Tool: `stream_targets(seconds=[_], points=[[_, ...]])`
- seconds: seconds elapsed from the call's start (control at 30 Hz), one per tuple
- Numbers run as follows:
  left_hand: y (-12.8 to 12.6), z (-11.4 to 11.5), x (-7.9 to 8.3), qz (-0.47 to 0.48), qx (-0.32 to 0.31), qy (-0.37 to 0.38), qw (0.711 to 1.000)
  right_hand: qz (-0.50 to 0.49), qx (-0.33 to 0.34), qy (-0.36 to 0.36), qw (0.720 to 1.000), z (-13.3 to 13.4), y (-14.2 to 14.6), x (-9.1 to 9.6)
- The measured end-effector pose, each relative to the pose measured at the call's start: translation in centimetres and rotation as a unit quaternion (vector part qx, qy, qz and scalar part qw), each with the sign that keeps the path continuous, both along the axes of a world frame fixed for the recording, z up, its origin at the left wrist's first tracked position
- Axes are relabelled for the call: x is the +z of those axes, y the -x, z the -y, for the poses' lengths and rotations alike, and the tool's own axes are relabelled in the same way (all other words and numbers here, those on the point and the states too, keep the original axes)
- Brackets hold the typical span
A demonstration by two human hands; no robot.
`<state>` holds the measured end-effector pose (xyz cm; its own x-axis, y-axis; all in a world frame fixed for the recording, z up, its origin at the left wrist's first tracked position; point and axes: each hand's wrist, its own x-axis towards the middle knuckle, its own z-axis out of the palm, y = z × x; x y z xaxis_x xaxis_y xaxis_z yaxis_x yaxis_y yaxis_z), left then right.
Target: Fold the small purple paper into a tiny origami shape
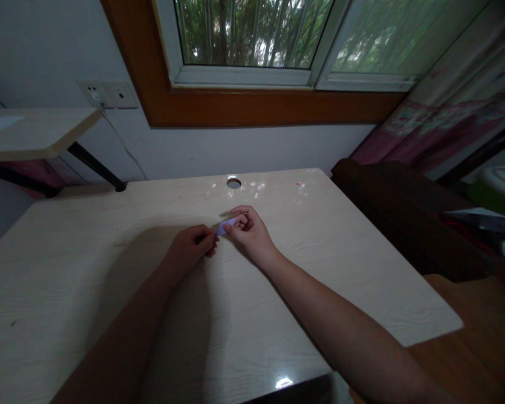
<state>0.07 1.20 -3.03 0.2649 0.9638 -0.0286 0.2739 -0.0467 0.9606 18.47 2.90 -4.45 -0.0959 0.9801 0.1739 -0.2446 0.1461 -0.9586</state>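
Observation:
Between my two hands is a small piece of purple paper (224, 226), which looks folded. My left hand (193, 244) pinches its left end between thumb and fingers. From the other side, my right hand (249, 231) grips the right end with the thumb and curled fingers, the index finger reaching out above. Parts of the paper are hidden behind the fingers. Both hands are low over the pale wooden table (303, 224), near its middle.
A round cable hole (234, 183) lies behind my hands. At the left stands a raised shelf (42, 132) on black legs. A dark object (298, 391) sits at the near edge. Wall sockets (108, 94) and a window (252, 33) are beyond; dark wooden furniture (395, 207) stands right of the table.

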Motion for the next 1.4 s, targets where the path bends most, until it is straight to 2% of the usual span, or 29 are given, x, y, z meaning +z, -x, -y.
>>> stream_targets(seconds=[0.37, 0.67, 0.93, 1.2, 1.4], points=[[0.1, 0.0, -0.5, 0.015, 0.012, -0.018, 1.0, -0.02, 0.001, 0.008, 1.0, 0.1, 0.0, 0.1], [-0.1, 0.2, 0.5, 0.072, -0.013, 0.015, 0.997, -0.028, 0.006, 0.02, 0.999, 0.1, -0.1, 0.3], [-0.2, 0.1, 0.1, 0.031, -0.015, 0.006, 0.999, 0.007, 0.051, 0.013, 0.999, 0.3, 0.2, -0.2], [-0.1, 0.1, 0.3, 0.034, 0.015, -0.006, 0.999, -0.023, 0.062, 0.012, 0.998, 0.6, 0.0, 0.8], [-0.1, 0.2, 0.3, 0.01, 0.001, -0.003, 1.0, 0.003, 0.065, 0.006, 0.998, 0.4, 0.2, -0.2]])
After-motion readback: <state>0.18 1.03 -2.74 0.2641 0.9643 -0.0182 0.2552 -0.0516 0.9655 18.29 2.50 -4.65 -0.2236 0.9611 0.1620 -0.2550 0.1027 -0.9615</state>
